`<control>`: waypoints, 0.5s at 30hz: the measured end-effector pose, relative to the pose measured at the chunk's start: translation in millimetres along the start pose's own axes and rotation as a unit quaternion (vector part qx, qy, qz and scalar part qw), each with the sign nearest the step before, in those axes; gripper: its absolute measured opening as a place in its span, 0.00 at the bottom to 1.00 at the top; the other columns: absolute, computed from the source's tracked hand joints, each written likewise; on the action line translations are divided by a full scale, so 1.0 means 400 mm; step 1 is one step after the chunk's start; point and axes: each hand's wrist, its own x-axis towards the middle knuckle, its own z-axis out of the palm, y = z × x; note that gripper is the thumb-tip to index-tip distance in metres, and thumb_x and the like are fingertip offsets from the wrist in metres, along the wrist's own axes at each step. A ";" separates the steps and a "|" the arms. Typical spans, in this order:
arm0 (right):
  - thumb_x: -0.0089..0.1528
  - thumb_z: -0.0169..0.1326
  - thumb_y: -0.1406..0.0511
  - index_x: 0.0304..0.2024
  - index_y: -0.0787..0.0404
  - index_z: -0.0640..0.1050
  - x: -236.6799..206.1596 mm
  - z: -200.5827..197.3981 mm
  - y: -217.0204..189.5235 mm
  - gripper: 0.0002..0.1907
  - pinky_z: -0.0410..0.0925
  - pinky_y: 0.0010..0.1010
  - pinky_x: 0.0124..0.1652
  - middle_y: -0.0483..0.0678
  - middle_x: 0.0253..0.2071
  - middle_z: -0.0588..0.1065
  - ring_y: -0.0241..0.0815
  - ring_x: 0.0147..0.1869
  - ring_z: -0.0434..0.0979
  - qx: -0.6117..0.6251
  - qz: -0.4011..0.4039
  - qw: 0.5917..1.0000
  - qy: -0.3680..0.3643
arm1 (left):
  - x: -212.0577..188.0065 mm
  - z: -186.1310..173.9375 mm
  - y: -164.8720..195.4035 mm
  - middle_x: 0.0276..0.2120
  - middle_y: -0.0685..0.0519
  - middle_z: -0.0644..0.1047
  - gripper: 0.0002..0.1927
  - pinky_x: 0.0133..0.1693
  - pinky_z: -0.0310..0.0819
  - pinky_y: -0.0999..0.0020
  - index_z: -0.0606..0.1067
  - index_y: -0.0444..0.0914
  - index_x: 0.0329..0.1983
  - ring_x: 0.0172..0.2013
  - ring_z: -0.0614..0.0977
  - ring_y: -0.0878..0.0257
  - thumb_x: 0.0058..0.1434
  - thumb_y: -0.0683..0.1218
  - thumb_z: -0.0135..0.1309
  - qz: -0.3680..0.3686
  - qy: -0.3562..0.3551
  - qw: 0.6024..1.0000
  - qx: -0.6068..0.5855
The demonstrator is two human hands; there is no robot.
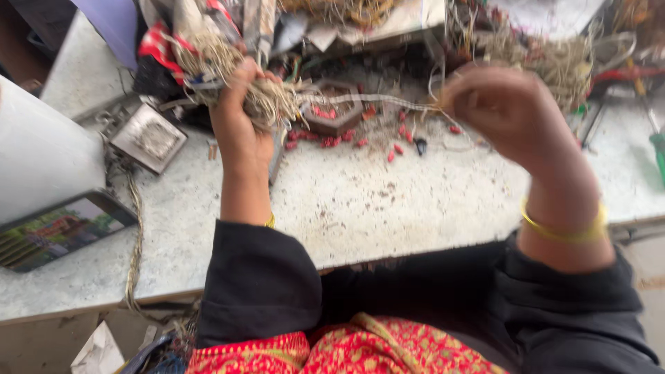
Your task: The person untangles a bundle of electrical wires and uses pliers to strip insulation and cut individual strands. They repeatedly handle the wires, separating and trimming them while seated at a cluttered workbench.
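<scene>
Bundle of pale cords (267, 104) at upper centre-left of frame, clenched in left hand (239, 118), fingers wrapped tight round it. One cord strand (367, 101) pulled out taut to the right, running over the hexagonal wooden tray (336, 114) to right hand (499, 111) at upper right; fingers there pinched on the strand's end, though blurred.

Progress, as a judgement: early to mid. One strand separated, most of the bundle uncombed in the fist. More tangled cord heaps (554, 59) along top edge, looking unworked.

Small red caps (398, 149) scattered on the grey worktable (360, 208) below the strand, some inside the tray.

Further out: metal block (149, 138) left of bundle, phone (59, 232) showing a coloured picture at lower left, green-handled tool (658, 149) at far right edge.
</scene>
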 end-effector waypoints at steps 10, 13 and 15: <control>0.63 0.58 0.62 0.43 0.65 0.82 -0.541 0.363 0.083 0.12 0.73 0.37 0.45 0.54 0.39 0.81 0.46 0.42 0.79 0.360 0.400 0.698 -0.472 | -0.019 -0.020 -0.015 0.31 0.49 0.76 0.07 0.42 0.78 0.62 0.75 0.32 0.35 0.34 0.80 0.59 0.65 0.39 0.61 0.016 -0.034 0.999 -0.012; 0.63 0.55 0.62 0.43 0.61 0.83 -0.628 0.410 0.132 0.12 0.72 0.41 0.45 0.55 0.39 0.81 0.51 0.43 0.79 0.201 0.362 0.820 -0.394 | -0.028 0.003 -0.005 0.33 0.49 0.76 0.06 0.43 0.81 0.58 0.75 0.31 0.39 0.34 0.81 0.58 0.66 0.39 0.60 0.014 -0.027 1.000 -0.003; 0.63 0.54 0.61 0.43 0.58 0.82 -0.629 0.401 0.116 0.11 0.72 0.42 0.45 0.53 0.40 0.81 0.53 0.44 0.79 0.058 0.310 0.869 -0.381 | -0.036 0.017 0.000 0.36 0.49 0.77 0.11 0.43 0.81 0.60 0.74 0.33 0.48 0.34 0.81 0.60 0.65 0.39 0.60 0.026 -0.038 0.999 0.005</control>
